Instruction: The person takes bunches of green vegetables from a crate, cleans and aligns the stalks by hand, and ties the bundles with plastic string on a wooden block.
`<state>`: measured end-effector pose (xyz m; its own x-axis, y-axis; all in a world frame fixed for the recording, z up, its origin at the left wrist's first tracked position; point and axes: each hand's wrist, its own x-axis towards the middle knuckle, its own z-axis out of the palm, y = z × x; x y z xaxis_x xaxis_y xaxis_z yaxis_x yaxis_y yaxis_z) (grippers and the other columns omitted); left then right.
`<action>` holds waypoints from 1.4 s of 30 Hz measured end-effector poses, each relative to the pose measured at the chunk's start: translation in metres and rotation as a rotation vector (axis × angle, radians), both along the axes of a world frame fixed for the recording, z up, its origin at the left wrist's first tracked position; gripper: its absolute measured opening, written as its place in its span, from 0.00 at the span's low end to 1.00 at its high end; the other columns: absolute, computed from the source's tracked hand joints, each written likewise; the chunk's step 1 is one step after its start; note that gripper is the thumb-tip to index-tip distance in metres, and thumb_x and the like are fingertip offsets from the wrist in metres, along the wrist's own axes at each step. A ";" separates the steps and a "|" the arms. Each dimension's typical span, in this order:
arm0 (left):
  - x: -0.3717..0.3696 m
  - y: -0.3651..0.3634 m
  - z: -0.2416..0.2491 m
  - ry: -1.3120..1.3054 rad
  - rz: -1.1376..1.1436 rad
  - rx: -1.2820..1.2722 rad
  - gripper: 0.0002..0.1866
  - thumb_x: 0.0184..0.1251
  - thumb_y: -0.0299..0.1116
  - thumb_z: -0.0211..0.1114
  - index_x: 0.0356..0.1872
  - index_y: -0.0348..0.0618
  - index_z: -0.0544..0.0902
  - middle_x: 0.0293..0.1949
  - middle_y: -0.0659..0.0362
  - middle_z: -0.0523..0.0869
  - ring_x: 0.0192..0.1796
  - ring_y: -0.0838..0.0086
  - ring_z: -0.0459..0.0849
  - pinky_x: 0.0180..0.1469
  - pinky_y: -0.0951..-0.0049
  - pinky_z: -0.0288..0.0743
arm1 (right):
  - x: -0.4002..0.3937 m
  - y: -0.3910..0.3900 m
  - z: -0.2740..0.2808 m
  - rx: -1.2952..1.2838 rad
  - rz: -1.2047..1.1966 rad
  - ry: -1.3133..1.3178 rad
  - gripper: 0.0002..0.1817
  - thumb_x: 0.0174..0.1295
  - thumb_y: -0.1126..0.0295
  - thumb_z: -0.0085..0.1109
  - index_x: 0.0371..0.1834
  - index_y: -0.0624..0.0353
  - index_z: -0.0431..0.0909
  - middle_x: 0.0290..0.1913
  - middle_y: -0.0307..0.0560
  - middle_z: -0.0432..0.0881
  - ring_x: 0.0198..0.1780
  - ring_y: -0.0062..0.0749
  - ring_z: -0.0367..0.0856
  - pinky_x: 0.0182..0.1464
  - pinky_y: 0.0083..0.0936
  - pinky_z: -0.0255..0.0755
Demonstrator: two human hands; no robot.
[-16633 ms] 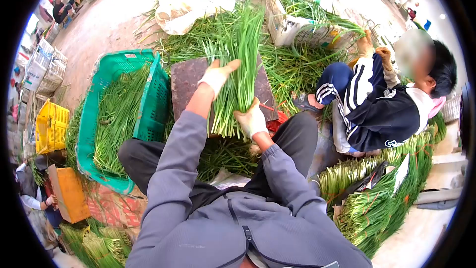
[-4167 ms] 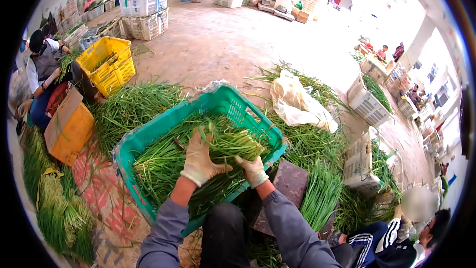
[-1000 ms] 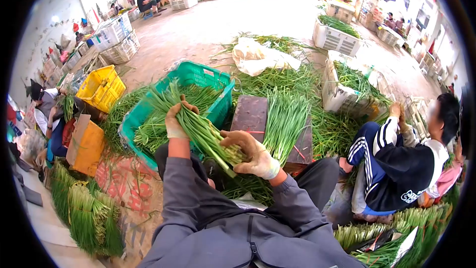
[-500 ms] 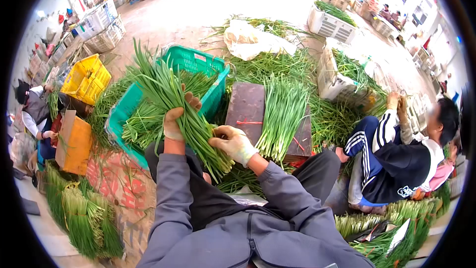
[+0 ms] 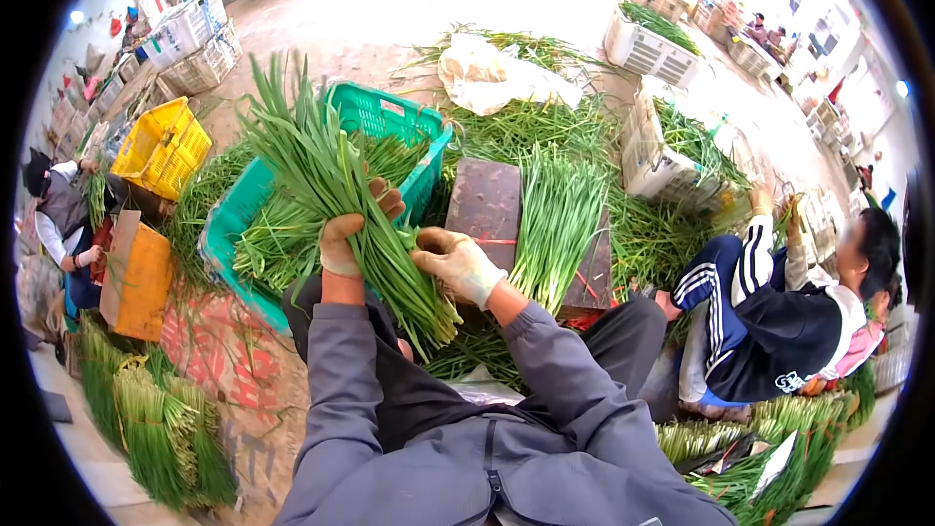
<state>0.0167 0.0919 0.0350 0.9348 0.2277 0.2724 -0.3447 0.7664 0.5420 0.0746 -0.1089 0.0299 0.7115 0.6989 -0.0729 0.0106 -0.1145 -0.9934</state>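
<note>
A thick bunch of garlic chives [image 5: 326, 161] slants across in front of me, leaf tips up and left, stem ends down by my knee. My left hand [image 5: 343, 242], in a pale fingerless-looking glove, is wrapped round its middle. My right hand [image 5: 460, 263], gloved in stained white, pinches at the bunch's right edge, near the lower stems; its fingertips are partly hidden. Behind the bunch stands a green crate [image 5: 388, 115] holding loose chives. To the right, a neat pile of chives [image 5: 560, 219] lies on a dark board [image 5: 484, 200] with a red tie on it.
Loose chives and a white plastic bag [image 5: 502, 73] cover the floor ahead. A co-worker [image 5: 789, 321] sits at right beside a white crate [image 5: 643, 146]. At left are a yellow crate [image 5: 161, 148], an orange box [image 5: 141, 278], another person [image 5: 63, 209] and tied bundles [image 5: 166, 429].
The bunch's leaf tips have swung slightly left and down. Both my hands stay nearly in place, the right still at the bunch's edge. The co-worker's hands at right have shifted slightly.
</note>
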 end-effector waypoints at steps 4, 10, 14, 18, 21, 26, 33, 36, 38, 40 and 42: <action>-0.005 -0.002 0.003 -0.069 -0.031 -0.096 0.43 0.50 0.26 0.69 0.74 0.44 0.66 0.59 0.53 0.83 0.65 0.50 0.80 0.71 0.48 0.70 | -0.005 -0.011 0.002 0.063 0.050 0.034 0.15 0.64 0.69 0.67 0.51 0.65 0.82 0.42 0.43 0.87 0.47 0.27 0.84 0.53 0.25 0.77; -0.010 0.025 -0.005 -0.069 0.234 -0.119 0.36 0.54 0.27 0.69 0.69 0.44 0.72 0.44 0.60 0.85 0.41 0.66 0.86 0.46 0.59 0.85 | -0.012 -0.080 -0.023 0.899 0.217 0.632 0.13 0.73 0.66 0.54 0.53 0.61 0.76 0.38 0.44 0.81 0.40 0.33 0.83 0.46 0.33 0.78; -0.020 0.050 0.001 -0.097 0.203 -0.248 0.19 0.56 0.27 0.70 0.50 0.39 0.79 0.37 0.63 0.82 0.40 0.73 0.82 0.43 0.68 0.80 | -0.031 -0.126 -0.086 0.194 0.128 0.429 0.17 0.70 0.64 0.60 0.58 0.60 0.78 0.47 0.47 0.85 0.44 0.31 0.85 0.49 0.34 0.79; -0.020 0.047 0.011 -0.209 0.281 -0.144 0.31 0.57 0.25 0.68 0.65 0.39 0.72 0.43 0.59 0.86 0.40 0.73 0.85 0.46 0.68 0.80 | -0.032 -0.135 -0.119 -0.718 0.511 -0.271 0.32 0.59 0.59 0.70 0.68 0.53 0.75 0.61 0.47 0.84 0.58 0.40 0.84 0.63 0.30 0.74; -0.019 0.049 0.006 -0.177 0.307 -0.136 0.38 0.57 0.24 0.68 0.72 0.40 0.67 0.44 0.59 0.86 0.41 0.72 0.86 0.49 0.67 0.80 | -0.028 -0.114 -0.104 -0.390 0.010 -0.280 0.30 0.60 0.64 0.69 0.66 0.58 0.75 0.59 0.51 0.83 0.57 0.37 0.83 0.60 0.29 0.77; -0.012 0.044 0.003 -0.194 0.154 -0.166 0.33 0.60 0.23 0.64 0.70 0.43 0.70 0.46 0.56 0.87 0.43 0.67 0.87 0.51 0.66 0.84 | -0.018 -0.061 -0.022 0.191 0.050 0.011 0.31 0.65 0.67 0.66 0.71 0.58 0.67 0.62 0.51 0.79 0.48 0.31 0.84 0.52 0.28 0.80; -0.020 0.061 -0.001 -0.152 0.237 -0.175 0.34 0.59 0.26 0.67 0.69 0.41 0.71 0.45 0.58 0.87 0.42 0.69 0.86 0.53 0.64 0.81 | -0.014 -0.091 -0.046 -0.261 0.225 0.179 0.12 0.66 0.71 0.64 0.51 0.61 0.83 0.38 0.39 0.86 0.33 0.19 0.82 0.37 0.21 0.80; -0.014 0.068 -0.009 -0.156 0.249 -0.184 0.33 0.59 0.26 0.67 0.68 0.43 0.72 0.46 0.58 0.88 0.43 0.67 0.88 0.53 0.60 0.82 | -0.019 -0.096 -0.064 -0.167 0.197 0.154 0.21 0.66 0.73 0.64 0.62 0.61 0.76 0.47 0.44 0.85 0.40 0.24 0.84 0.42 0.23 0.82; -0.008 0.066 -0.013 -0.151 0.247 -0.178 0.33 0.58 0.26 0.67 0.68 0.43 0.71 0.46 0.58 0.88 0.44 0.66 0.88 0.53 0.59 0.81 | -0.027 -0.080 -0.060 0.180 0.117 0.130 0.35 0.64 0.75 0.65 0.74 0.62 0.62 0.58 0.51 0.80 0.48 0.32 0.85 0.48 0.27 0.82; -0.003 0.064 -0.017 -0.153 0.237 -0.181 0.33 0.57 0.25 0.67 0.68 0.43 0.71 0.46 0.58 0.88 0.44 0.66 0.88 0.53 0.58 0.81 | -0.036 -0.062 -0.033 0.214 0.128 0.335 0.35 0.64 0.73 0.66 0.73 0.63 0.62 0.52 0.51 0.82 0.44 0.32 0.86 0.45 0.28 0.82; -0.003 0.063 -0.020 -0.117 0.289 -0.206 0.33 0.56 0.25 0.66 0.67 0.44 0.72 0.46 0.58 0.89 0.44 0.66 0.88 0.54 0.58 0.80 | -0.040 -0.052 -0.033 0.271 0.043 0.459 0.21 0.67 0.69 0.64 0.61 0.67 0.74 0.40 0.47 0.85 0.36 0.29 0.86 0.40 0.27 0.83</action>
